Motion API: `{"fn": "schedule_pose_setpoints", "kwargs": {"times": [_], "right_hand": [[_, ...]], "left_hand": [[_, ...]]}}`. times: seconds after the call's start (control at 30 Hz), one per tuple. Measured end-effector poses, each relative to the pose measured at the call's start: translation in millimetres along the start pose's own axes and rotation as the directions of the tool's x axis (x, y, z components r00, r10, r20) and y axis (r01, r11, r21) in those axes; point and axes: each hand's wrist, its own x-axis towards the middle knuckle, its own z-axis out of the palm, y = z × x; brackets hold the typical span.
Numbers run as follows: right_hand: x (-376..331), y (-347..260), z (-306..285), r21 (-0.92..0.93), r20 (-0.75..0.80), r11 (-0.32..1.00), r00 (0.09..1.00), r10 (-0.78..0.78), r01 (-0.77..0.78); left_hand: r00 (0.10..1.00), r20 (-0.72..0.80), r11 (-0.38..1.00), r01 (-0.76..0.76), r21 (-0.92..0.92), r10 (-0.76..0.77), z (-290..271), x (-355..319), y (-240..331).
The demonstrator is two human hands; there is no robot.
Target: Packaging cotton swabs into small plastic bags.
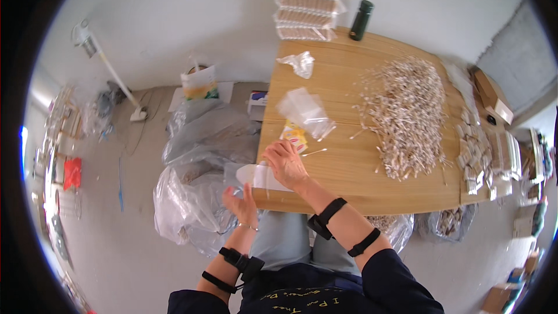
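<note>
At the table's near left corner lies a clear plastic bag with a white, card-like sheet (pixel 276 181), partly overhanging the edge. My right hand (pixel 287 164) is over its upper part, fingers curled down and together; what they grip is hidden. Just below the bag's left end is my left hand (pixel 242 204), slightly blurred, thumb and fingers apart with nothing visible between them. Beyond my right hand are yellow-and-white printed cards (pixel 295 135) and a single cotton swab (pixel 314 152). Behind them rests a stack of clear plastic bags (pixel 306 111).
A large heap of loose cotton swabs (pixel 407 116) covers the table's right half. Small filled packs (pixel 474 148) line the right edge. At the back stand stacked swab packs (pixel 305 17) and a dark green bottle (pixel 361 20). Big plastic sacks (pixel 197 197) fill the floor at left.
</note>
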Motion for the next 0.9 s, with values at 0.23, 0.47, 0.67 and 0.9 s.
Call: {"fn": "schedule_pose_setpoints", "kwargs": {"times": [0.23, 0.47, 0.67, 0.9], "right_hand": [[-106.1, 34.5, -103.6, -0.356, -0.466, 0.709, 0.774, 0.430, -0.608], [-199.4, 63.4, -192.7, -0.129, -0.812, 0.396, 0.326, 0.484, -0.909], [-169.0, 88.6, -175.6, -0.274, -0.683, 0.452, 0.503, 0.530, -0.849], [-128.5, 64.0, -128.9, -0.336, -0.458, 0.685, 0.747, 0.481, -0.647]], "left_hand": [[0.484, 0.550, 0.667, -0.720, -0.192, 0.681, 3.8, -32.6, 102.3], [0.329, 0.542, 0.502, -0.840, -0.205, 0.773, 69.9, -62.3, 139.1], [0.208, 0.476, 0.415, -0.823, -0.386, 0.855, 70.6, -70.1, 139.9], [0.200, 0.483, 0.408, -0.832, -0.376, 0.853, 66.3, -66.8, 138.5]]}}
